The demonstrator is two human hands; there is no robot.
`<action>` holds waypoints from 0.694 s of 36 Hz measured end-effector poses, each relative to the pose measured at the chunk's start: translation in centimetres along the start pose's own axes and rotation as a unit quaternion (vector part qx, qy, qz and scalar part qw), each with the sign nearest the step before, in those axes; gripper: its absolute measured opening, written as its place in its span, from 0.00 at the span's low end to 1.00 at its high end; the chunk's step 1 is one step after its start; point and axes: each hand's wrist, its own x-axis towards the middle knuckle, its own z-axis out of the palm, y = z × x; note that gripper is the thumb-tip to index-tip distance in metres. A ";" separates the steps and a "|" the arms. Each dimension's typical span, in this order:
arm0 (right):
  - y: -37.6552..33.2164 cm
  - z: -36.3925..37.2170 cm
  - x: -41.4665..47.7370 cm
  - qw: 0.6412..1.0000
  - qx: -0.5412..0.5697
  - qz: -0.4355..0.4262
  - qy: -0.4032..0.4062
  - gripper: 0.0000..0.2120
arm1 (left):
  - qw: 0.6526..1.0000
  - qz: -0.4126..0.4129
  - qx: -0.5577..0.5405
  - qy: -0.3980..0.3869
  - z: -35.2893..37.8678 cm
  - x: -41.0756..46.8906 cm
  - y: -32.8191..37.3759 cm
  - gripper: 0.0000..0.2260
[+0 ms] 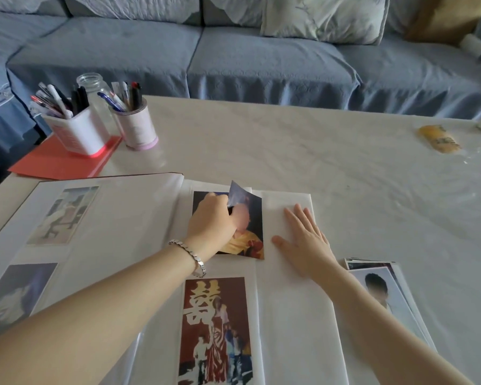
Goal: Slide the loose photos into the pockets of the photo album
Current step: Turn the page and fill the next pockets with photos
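Observation:
The photo album [297, 315] lies open on the table in front of me. On its right page, at the top, lies a dark photo [250, 234] with a yellow garment in it, its upper corner bent upward. My left hand [211, 220] pinches that photo near the bent corner. My right hand [303, 237] rests flat, fingers straight, on the blank part of the page beside the photo. Below sits a red photo [217, 329] in a pocket. A stack of loose photos [383, 290] lies right of the album, partly under my right forearm.
Two pen holders [78, 129] [136, 126] and a glass jar [93, 90] stand at the back left, one holder on a red folder [59, 162]. A yellow packet [439, 138] lies at the far right. A blue sofa [233, 51] runs behind the table.

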 end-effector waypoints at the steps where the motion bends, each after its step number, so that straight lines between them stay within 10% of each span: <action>1: 0.1 0.0 0.0 1.000 -0.001 0.001 -0.004 0.31 | 1.000 0.009 0.006 0.000 0.1 0.1 0.0 0.13; 13: 0.4 1.0 -0.8 0.956 -0.192 -0.213 0.054 0.30 | 0.997 -0.049 -0.058 -0.014 0.5 1.2 -1.1 0.13; 25: 1.7 1.5 -1.0 0.954 -0.190 -0.198 0.122 0.29 | 0.997 -0.026 -0.042 -0.063 -0.2 0.8 -0.3 0.17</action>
